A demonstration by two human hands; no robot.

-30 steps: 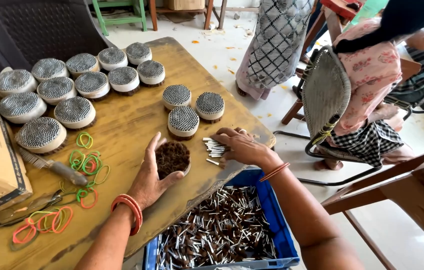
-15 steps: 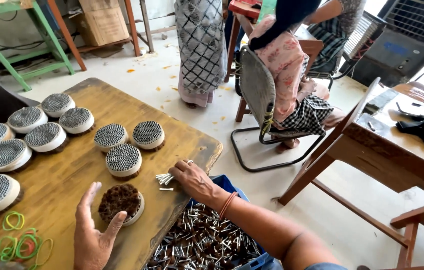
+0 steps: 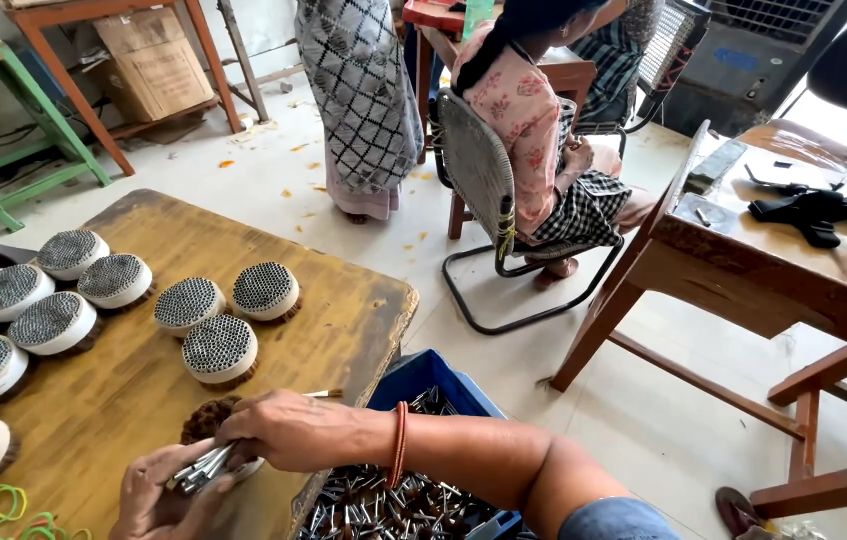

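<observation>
Both hands (image 3: pixel 244 455) grip thin sticks (image 3: pixel 199 467) (brown cardboard box (image 3: pixel 152 62) beyond).

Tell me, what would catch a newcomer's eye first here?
Probably the round bundles of thin sticks, set in rows across the left of the wooden table. At the bottom edge, the right hand presses a few sticks toward the left hand over a dark bundle. Beside the table, a blue crate holds loose sticks.
</observation>
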